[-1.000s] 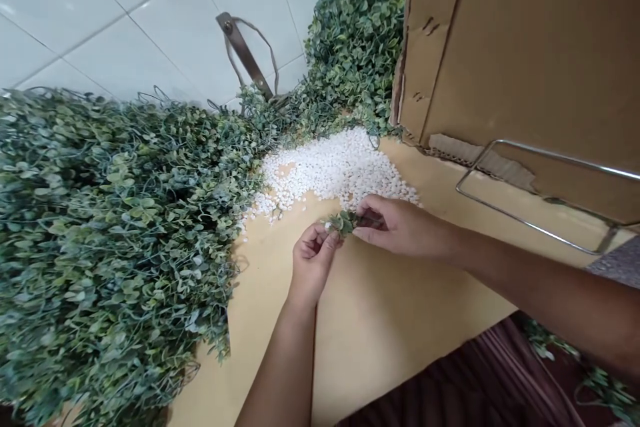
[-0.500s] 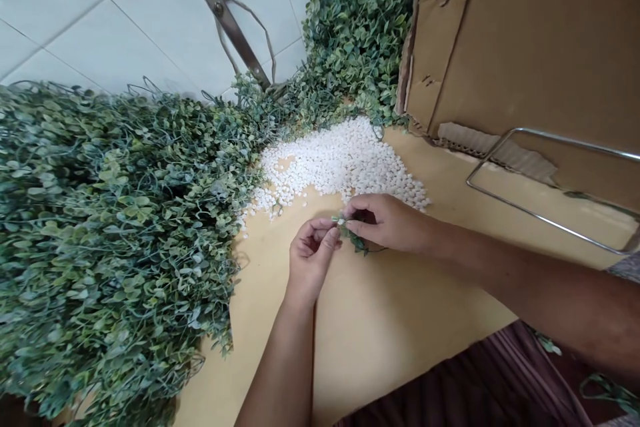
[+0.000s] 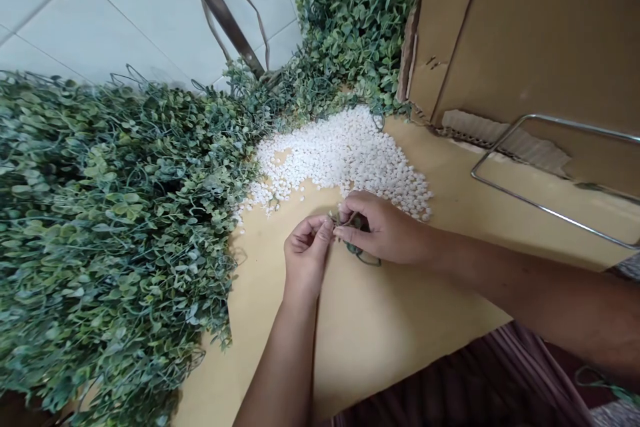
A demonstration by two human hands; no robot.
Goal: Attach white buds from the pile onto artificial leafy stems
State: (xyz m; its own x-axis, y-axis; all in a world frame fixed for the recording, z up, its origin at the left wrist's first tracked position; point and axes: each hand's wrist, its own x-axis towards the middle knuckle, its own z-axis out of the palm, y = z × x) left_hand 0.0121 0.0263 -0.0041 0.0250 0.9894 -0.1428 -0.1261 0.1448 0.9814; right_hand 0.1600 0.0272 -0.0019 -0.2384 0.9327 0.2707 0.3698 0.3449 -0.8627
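Both hands meet over the tan board, just in front of a spread of small white pieces (image 3: 340, 153). My left hand (image 3: 307, 250) is closed, thumb and forefinger pinching the end of a small green artificial sprig (image 3: 356, 248). From the other side, my right hand (image 3: 383, 225) pinches the same sprig, its fingertips nearly touching the left ones. Part of the sprig, with leaves and a thin looped stem, hangs below the right fingers. The fingers hide most of what lies between them.
A large heap of green artificial foliage (image 3: 125, 227) covers the left side, with more foliage (image 3: 360, 20) at the back. A cardboard box (image 3: 540, 33) stands at right beside a bent metal wire frame (image 3: 550, 213). A flat strap-like bar (image 3: 227, 20) rises behind the heap.
My hands have drawn closer together, the right fingertips now against the left ones. Sprig leaves that showed between them are more covered. The whole view has shifted slightly.
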